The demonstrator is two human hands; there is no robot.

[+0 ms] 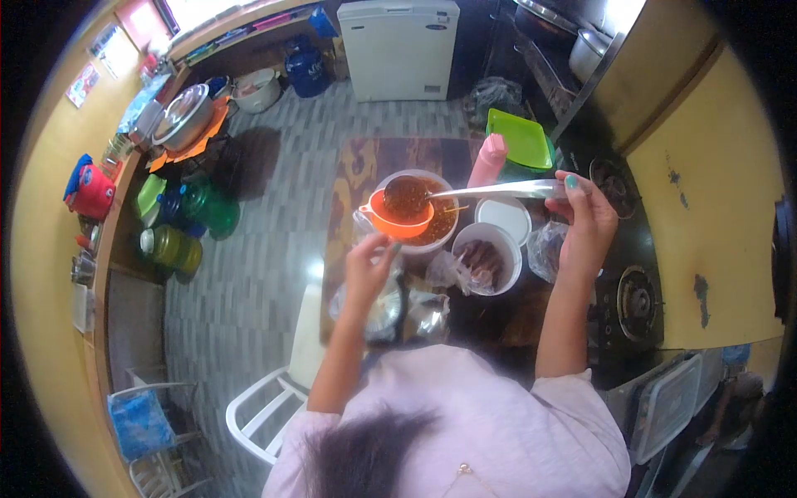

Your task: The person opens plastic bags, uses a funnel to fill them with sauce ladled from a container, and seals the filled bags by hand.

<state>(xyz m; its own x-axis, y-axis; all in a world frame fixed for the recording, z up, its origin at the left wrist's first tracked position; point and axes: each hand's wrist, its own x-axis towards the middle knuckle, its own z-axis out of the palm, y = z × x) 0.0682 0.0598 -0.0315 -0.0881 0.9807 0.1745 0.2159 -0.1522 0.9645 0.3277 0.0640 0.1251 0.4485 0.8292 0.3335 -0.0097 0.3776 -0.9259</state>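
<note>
My right hand (585, 203) grips the long metal handle of a ladle (506, 190), which reaches left across the table. Dark reddish-brown sauce with bits in it fills the ladle's bowl, held over an orange funnel (404, 226). My left hand (371, 264) is pinched closed at the funnel's near edge; its fingertips are partly hidden. Beneath and behind the funnel stands a white round tub (453, 184) of similar sauce. Clear plastic (384, 303) lies below my left hand. To the right, a second white tub (512, 278) lined with a plastic bag contains dark brown pieces.
A white lid (504, 217), a pink bottle (487, 159) and a green tray (520, 139) are at the table's right side. Stove burners (637, 303) stand farther right. A white chair (278, 407) is at my left. A white chest freezer (398, 51) stands at the back.
</note>
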